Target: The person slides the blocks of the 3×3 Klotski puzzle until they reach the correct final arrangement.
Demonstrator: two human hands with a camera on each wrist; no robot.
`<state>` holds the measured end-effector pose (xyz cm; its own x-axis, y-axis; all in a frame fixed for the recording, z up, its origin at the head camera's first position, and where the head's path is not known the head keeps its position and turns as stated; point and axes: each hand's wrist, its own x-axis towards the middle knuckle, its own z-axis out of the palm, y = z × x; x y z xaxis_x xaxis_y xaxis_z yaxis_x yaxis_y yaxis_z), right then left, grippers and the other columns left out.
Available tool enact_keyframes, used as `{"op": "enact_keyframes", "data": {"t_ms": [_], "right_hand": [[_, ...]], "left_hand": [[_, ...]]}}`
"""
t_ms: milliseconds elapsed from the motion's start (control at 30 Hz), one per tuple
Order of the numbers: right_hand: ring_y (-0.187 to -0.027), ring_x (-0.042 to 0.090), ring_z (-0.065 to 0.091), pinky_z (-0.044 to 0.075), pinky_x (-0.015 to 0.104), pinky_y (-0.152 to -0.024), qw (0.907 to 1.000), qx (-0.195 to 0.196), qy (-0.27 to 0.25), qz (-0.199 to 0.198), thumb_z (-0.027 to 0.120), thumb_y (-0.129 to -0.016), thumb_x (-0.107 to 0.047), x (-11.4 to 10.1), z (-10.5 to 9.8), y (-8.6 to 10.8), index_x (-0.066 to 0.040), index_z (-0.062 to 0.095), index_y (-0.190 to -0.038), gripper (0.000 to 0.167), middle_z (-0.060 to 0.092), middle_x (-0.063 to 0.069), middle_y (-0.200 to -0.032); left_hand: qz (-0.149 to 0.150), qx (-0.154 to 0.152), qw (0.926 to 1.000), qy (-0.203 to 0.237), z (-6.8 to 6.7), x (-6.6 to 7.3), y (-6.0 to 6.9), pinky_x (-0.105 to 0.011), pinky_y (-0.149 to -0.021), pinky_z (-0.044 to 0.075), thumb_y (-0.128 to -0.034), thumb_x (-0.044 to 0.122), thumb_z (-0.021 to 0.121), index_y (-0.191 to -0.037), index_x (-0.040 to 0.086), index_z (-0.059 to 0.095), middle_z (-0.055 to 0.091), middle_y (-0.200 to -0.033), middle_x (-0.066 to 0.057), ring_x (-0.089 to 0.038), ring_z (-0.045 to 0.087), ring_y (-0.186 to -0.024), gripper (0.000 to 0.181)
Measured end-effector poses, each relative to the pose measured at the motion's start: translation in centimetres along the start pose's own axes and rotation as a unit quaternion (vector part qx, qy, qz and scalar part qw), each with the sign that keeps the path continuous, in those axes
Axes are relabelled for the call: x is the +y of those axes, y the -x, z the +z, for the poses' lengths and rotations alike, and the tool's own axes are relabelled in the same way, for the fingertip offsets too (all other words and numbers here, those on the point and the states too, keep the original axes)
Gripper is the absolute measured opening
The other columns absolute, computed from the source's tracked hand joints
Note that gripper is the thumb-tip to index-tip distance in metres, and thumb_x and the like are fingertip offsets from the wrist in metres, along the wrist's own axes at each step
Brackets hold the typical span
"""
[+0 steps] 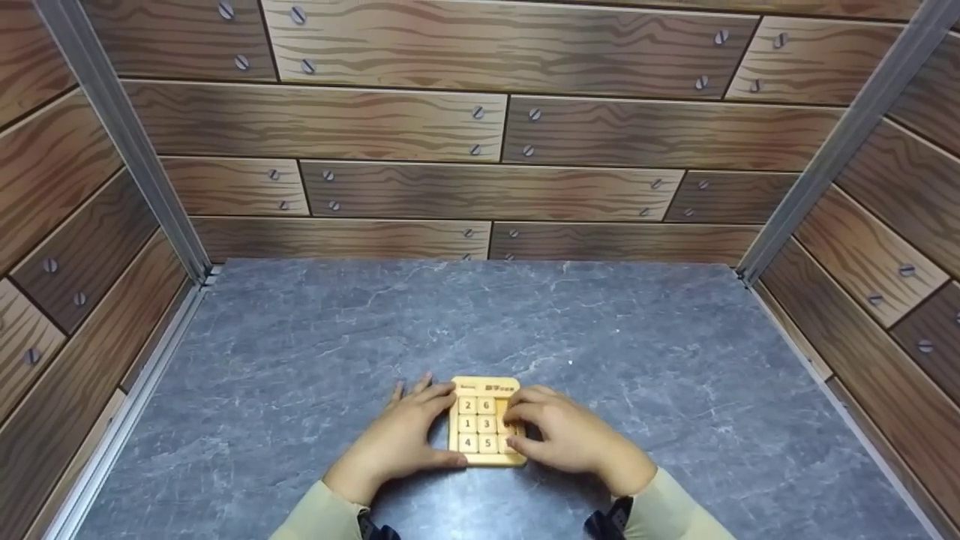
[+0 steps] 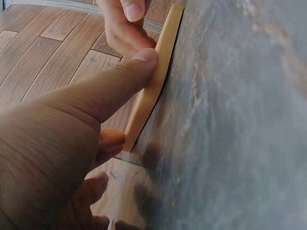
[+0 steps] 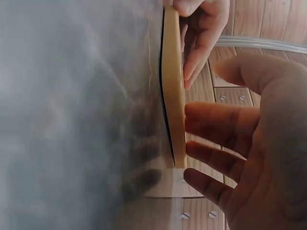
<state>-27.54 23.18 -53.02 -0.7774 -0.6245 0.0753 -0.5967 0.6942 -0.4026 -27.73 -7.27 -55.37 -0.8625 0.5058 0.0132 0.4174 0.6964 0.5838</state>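
Observation:
A yellow number sliding puzzle (image 1: 487, 460) lies on the grey marbled table, with tiles reading 2, 6, 1, 3, 4 and 5 legible. Its right column is partly covered by fingers; a bare strip of base shows at the upper right. My left hand (image 1: 401, 435) holds the puzzle's left side, thumb (image 2: 146, 56) against the near edge and index finger at the upper left. Over the right column, my right hand (image 1: 574, 435) touches the tiles with its fingertips. In the right wrist view, its fingers (image 3: 223, 120) reach toward the puzzle's side, fairly straight.
The grey table (image 1: 480, 322) stretches out beyond the puzzle. Wood-patterned panels (image 1: 405, 124) stand at the back and both sides. Metal rails (image 1: 127, 135) run along the corners and the table's side edges. Dark straps (image 1: 611, 521) sit at both wrists.

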Motion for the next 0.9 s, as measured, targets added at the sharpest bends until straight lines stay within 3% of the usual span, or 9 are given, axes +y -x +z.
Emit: {"op": "enact_keyframes", "data": {"t_ms": [133, 300, 467, 667, 900], "right_hand": [[-0.151, 0.032, 0.059, 0.051, 0.064, -0.128, 0.9998, -0.016, -0.013, 0.001, 0.072, -0.107, -0.046, 0.3, 0.6, 0.2, -0.014, 0.072, -0.151, 0.055, 0.066, 0.003, -0.161], [-0.160, 0.031, 0.045, 0.045, 0.070, -0.131, 0.9978, -0.063, -0.021, 0.000, 0.071, -0.104, -0.057, 0.4, 1.2, 0.4, -0.022, 0.059, -0.166, 0.072, 0.053, -0.010, -0.175], [-0.159, 0.030, 0.044, 0.043, 0.070, -0.132, 0.9981, -0.055, -0.025, 0.006, 0.072, -0.104, -0.054, 0.3, 1.0, -0.1, -0.022, 0.061, -0.165, 0.070, 0.054, -0.012, -0.174], [-0.156, 0.032, 0.051, 0.041, 0.068, -0.133, 0.9988, -0.047, 0.006, 0.014, 0.073, -0.105, -0.049, 0.1, 0.1, -0.2, -0.020, 0.068, -0.158, 0.061, 0.063, -0.007, -0.167], [-0.159, 0.036, 0.052, 0.036, 0.068, -0.137, 0.9953, -0.086, 0.037, 0.026, 0.072, -0.107, -0.043, 0.3, -1.6, -0.1, -0.019, 0.068, -0.158, 0.057, 0.063, -0.003, -0.166]], "left_hand": [[0.002, -0.008, 0.9999, 0.006, 0.5, 0.1, 0.1, -0.076, -0.142, 0.009, -0.0828, 0.068, 0.093, -0.165, 0.008, 0.057, 0.047, -0.181, -0.007, -0.045, 0.027, -0.175, 0.108], [0.000, -0.011, 0.9998, 0.015, 0.6, 0.1, 0.2, -0.076, -0.142, 0.009, -0.0830, 0.068, 0.093, -0.166, 0.009, 0.057, 0.046, -0.182, -0.006, -0.044, 0.025, -0.176, 0.108], [-0.002, -0.004, 0.9999, 0.016, 0.2, 0.0, 0.0, -0.075, -0.143, 0.008, -0.0845, 0.067, 0.093, -0.166, 0.009, 0.056, 0.045, -0.182, -0.005, -0.042, 0.024, -0.177, 0.107], [-0.002, -0.004, 0.9999, 0.012, 0.1, 0.0, 0.0, -0.075, -0.143, 0.008, -0.0832, 0.069, 0.093, -0.166, 0.009, 0.057, 0.046, -0.182, -0.006, -0.043, 0.024, -0.176, 0.108], [-0.003, -0.001, 1.0000, 0.008, 0.2, -0.4, -0.2, -0.074, -0.143, 0.009, -0.0830, 0.071, 0.092, -0.166, 0.010, 0.057, 0.046, -0.181, -0.004, -0.042, 0.024, -0.177, 0.108]]}}
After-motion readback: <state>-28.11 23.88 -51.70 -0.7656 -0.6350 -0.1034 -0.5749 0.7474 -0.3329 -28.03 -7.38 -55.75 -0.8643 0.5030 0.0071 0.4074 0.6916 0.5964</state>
